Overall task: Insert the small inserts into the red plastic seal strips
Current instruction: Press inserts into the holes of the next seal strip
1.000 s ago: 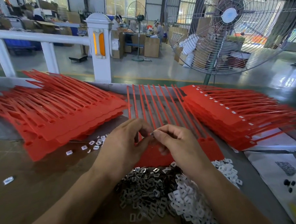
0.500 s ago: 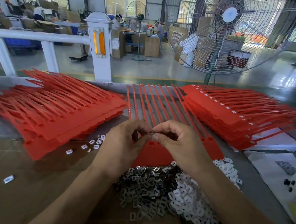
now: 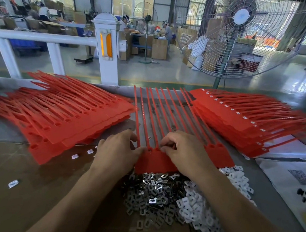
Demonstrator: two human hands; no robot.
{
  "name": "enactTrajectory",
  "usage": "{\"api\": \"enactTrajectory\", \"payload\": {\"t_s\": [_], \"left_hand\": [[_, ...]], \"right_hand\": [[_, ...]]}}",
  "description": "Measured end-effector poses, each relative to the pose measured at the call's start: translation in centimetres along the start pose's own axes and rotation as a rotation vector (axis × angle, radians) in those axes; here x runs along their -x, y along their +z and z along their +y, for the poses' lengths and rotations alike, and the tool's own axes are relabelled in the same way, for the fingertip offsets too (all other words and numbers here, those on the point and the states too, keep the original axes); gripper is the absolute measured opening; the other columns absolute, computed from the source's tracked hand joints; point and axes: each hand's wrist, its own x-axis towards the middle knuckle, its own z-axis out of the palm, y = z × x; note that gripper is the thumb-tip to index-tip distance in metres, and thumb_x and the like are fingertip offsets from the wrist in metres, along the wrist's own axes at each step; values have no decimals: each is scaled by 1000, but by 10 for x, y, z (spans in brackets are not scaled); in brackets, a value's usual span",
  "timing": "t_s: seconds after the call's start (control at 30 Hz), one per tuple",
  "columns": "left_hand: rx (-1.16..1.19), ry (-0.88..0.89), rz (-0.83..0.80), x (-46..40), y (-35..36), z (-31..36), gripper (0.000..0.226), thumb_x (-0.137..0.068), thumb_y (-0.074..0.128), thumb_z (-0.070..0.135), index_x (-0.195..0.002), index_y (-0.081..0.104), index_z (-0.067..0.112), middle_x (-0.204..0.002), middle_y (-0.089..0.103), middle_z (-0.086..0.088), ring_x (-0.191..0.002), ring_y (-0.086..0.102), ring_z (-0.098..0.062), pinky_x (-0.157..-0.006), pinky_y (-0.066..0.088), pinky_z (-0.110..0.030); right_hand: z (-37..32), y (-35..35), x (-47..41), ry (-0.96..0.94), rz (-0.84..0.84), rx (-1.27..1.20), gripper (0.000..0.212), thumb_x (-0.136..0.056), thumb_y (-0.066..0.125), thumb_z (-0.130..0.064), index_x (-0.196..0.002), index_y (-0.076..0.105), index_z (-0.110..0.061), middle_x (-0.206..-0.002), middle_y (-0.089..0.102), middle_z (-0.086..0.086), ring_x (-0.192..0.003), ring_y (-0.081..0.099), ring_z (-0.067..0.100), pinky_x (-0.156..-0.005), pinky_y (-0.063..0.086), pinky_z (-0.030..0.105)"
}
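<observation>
Both hands (image 3: 118,153) (image 3: 185,150) on flat red comb-like strip (image 3: 154,161).

Both hands on red seal strip sheet (image 3: 153,161) at centre of worktop (image 3: 15,196). Left hand (image 3: 117,153) thumb at sheet's socket row; right hand (image 3: 182,148) fingers curled at same row, pinched item too small to tell. Metal inserts pile (image 3: 151,195) and white inserts pile (image 3: 205,204) just below sheet. Red strip stacks left (image 3: 64,121) and right (image 3: 252,116). Big fan (image 3: 242,21) behind.
</observation>
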Motion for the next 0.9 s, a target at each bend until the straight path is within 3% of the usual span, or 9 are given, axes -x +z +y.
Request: {"api": "enactTrajectory", "payload": {"t_s": [0.07, 0.23, 0.53, 0.7, 0.8, 0.9], "left_hand": [[21, -16, -18, -1, -1, 0, 39, -87, 71, 54, -118, 64, 31, -95, 68, 15, -100, 63, -12, -101, 45, -44], [74, -41, -35, -2, 0, 0, 38, -86, 75, 46, -119, 65, 30, -94, 68, 14, -97, 65, -13, -99, 48, -44], [100, -41, -29, -4, 4, -3, 37, -84, 76, 46, -117, 66, 30, -92, 69, 14, -94, 65, -13, -97, 50, -45], [92, -43, -31, -4, 4, -3, 36, -85, 75, 45, -116, 66, 30, -95, 69, 12, -97, 65, -15, -97, 49, -44], [104, -48, -42, -3, 3, -3, 36, -85, 76, 45, -116, 66, 30, -95, 69, 12, -97, 64, -15, -98, 49, -45], [105, -49, -46, -3, 3, -2, 37, -86, 75, 45, -118, 66, 30, -97, 69, 12, -98, 64, -15, -98, 49, -44]], "right_hand": [[-2, 1, -1, -1, -3, 34, 8, -94, 74, -26, -100, 76, -31, -100, 68, -16, -94, 62, 6, -89, 54, 34], [-5, 2, -1, -27, -18, 100, 8, -95, 72, -28, -101, 77, -31, -103, 71, -11, -101, 65, 13, -95, 53, 44], [-5, 4, -3, -16, -30, 115, 12, -95, 71, -33, -104, 79, -31, -104, 68, -8, -95, 64, 13, -92, 53, 43], [-3, 4, -3, -8, -37, 97, 11, -94, 73, -34, -103, 79, -33, -101, 67, -13, -92, 61, 8, -90, 52, 35], [0, 0, -1, 7, -48, 24, 13, -96, 72, -29, -107, 79, -33, -107, 71, -16, -97, 63, 3, -91, 52, 27], [2, -4, 1, -5, -73, 18, 16, -98, 69, -23, -108, 79, -32, -109, 72, -15, -104, 64, 4, -96, 52, 29]]}}
